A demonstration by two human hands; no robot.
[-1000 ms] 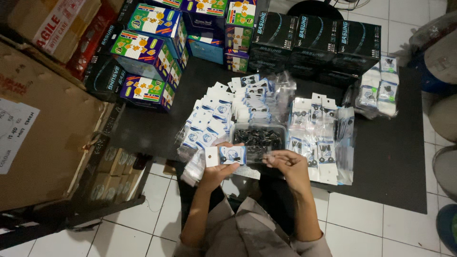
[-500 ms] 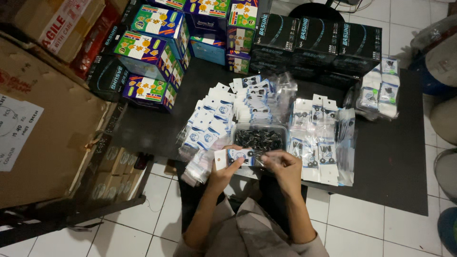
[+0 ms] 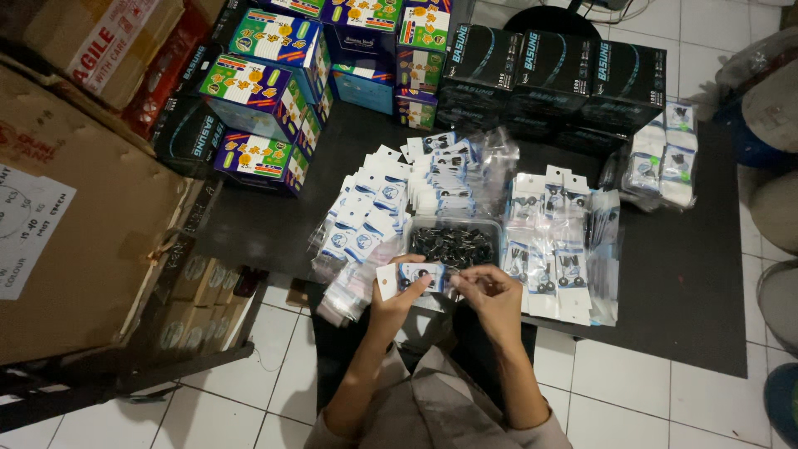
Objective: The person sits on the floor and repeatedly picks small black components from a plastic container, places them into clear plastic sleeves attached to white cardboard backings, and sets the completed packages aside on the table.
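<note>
Over the black mat, both hands' grips pinch one small packet between them.

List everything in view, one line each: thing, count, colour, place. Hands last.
packet: one, white and blue, held in both hands
tray: one, clear, full of small black parts, just beyond the hands
loose packets: many, white and blue, fanned out left of the tray
bagged packets: many, white and clear, right of the tray
far bundle: one stack, white, right end of the mat
mat: one, black, on the white tiled floor
black boxes: about three, black, behind the packets
printed boxes: several, blue and green, top left
cardboard box: one, brown, far left
left hand: grips the packet's left end
right hand: fingers at the packet's right end
</note>
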